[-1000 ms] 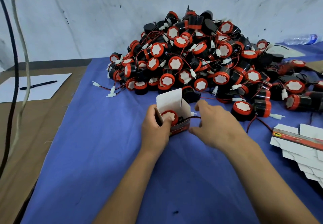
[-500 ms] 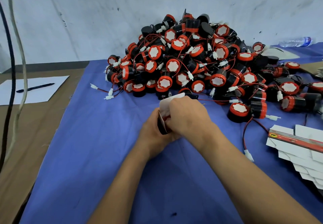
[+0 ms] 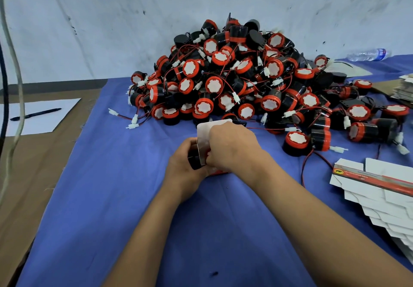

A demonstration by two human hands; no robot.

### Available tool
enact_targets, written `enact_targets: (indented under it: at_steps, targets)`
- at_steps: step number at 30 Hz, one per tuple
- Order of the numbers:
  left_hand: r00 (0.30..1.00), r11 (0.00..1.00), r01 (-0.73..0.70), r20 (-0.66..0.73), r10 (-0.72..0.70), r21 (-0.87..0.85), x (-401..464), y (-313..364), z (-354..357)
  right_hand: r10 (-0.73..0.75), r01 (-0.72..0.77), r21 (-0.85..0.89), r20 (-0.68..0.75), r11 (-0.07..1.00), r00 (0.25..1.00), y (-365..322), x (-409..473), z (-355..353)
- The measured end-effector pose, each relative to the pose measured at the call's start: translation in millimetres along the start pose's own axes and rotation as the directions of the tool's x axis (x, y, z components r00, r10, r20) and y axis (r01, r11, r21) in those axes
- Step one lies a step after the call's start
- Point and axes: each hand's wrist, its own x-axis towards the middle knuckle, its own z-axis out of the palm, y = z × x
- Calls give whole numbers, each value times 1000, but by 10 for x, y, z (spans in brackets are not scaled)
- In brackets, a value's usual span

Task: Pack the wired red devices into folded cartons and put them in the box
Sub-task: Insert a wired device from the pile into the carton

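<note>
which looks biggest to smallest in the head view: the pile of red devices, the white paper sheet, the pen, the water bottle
1. pile of red devices
2. white paper sheet
3 and 4. pen and water bottle: they look about alike in length, and the bottle lies further from the camera, so I won't rank them.

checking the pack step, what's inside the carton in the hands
The carton shows only its raised white flap and one side. Both the left hand and right hand wrap it, so its contents are covered.
</note>
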Motion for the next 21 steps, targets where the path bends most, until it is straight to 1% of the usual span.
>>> enact_targets:
  at_steps: [4, 6, 8, 11, 13, 15, 18, 21]
  targets:
    - [999, 983, 26, -25, -31, -183, -28, -8, 84, 3, -4, 32, 10, 999, 1000, 19, -14, 4]
    - [997, 972, 31, -64, -47, -233, -42, 1, 174, 9, -10, 51, 2, 999, 1000, 28, -42, 6]
    - [991, 975, -10, -132, -21, -224, -45, -1, 240, -6, 6, 74, -1, 997, 1000, 29, -61, 4]
    - [974, 987, -63, -226, 28, -150, -32, -8, 297, -4, 4, 90, -1, 996, 1000, 34, -68, 5]
    - [968, 991, -62, -248, 32, -115, -20, -16, 325, 1, -2, 86, 9, 996, 1000, 28, -78, 4]
    - [966, 991, -45, -258, 10, -129, -5, -17, 344, -13, 10, 107, 24, 994, 1000, 34, -96, -8]
    - [965, 987, -30, -261, -13, -157, 19, -21, 340, -54, 32, 207, 99, 978, 994, 117, -98, -87]
    - [970, 990, -21, -243, -14, -138, 37, -32, 324, -68, -15, 378, 206, 926, 976, 308, -127, -220]
